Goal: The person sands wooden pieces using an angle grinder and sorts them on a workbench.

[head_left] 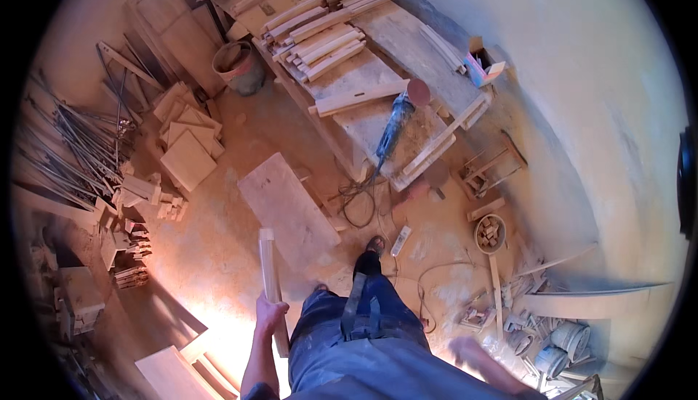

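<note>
1. Far left, thin rods (76, 142) crowd the wall side, and just right of them square panels (190, 154) lie in a loose, uneven pile.
2. Now the floor (214, 215): a dusty lane opens between that pile and the bench, with a bucket (240, 73) standing at its far end.
3. Here's the left hand (270, 314), fingers wrapped around a long wooden piece (267, 262), held at the person's left side, its upper end jutting past the fist.
4. Beyond that end, a broad flat board (287, 207) takes up floor, reaching close to the bench's near side.
5. On to the workbench (411, 40): strips stacked toward its far end, a grinder (396, 124) lying by the near edge, cord dropping over to the floor.
6. And the right hand (469, 353), out at the right, blurred; can't tell how its fingers stand. Past it, a round tub (477, 236) of offcuts narrows the room beside the wall.
</note>
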Demonstrator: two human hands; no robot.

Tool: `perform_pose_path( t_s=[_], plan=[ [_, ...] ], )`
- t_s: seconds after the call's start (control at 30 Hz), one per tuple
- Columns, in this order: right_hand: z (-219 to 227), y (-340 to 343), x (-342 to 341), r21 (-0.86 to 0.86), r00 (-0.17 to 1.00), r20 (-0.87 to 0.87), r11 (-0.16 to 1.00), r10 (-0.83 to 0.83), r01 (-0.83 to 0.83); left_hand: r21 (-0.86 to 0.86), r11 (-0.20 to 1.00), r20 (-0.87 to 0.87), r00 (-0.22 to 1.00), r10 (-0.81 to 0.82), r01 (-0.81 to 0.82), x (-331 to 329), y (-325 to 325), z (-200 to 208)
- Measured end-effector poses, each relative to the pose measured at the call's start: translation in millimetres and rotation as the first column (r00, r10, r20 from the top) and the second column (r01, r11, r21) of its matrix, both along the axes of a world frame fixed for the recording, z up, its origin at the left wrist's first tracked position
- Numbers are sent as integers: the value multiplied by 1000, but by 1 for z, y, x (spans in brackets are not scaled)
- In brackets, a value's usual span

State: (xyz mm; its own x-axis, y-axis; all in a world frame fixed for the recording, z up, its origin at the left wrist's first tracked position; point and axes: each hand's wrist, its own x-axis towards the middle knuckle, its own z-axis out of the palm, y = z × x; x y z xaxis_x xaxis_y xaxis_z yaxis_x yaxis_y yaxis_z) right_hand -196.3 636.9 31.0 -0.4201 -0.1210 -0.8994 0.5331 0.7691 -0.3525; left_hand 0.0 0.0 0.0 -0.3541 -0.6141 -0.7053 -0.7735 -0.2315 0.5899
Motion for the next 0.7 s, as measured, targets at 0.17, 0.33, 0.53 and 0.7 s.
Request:
perform_pose_path(
  t_s=[0.17,0.33,0.53,0.7],
  plan=[
    [-80,-281,-236,-32,724,-680,981,120,-193,-32,993,77,991,-107,110,-33,0,-7],
    [-86,-512,-375,37,734,-679,998,-9,47,-54,982,230,959,-166,182,-64,19,65],
    [-95,-573,-409,281,661,-747,934,68,220,-82,995,322,944,73,-48,-40,81,108],
    [-111,-518,-439,-228,789,-555,961,-262,158,-85,984,338,924,179,-159,6,121,91]
  ],
)
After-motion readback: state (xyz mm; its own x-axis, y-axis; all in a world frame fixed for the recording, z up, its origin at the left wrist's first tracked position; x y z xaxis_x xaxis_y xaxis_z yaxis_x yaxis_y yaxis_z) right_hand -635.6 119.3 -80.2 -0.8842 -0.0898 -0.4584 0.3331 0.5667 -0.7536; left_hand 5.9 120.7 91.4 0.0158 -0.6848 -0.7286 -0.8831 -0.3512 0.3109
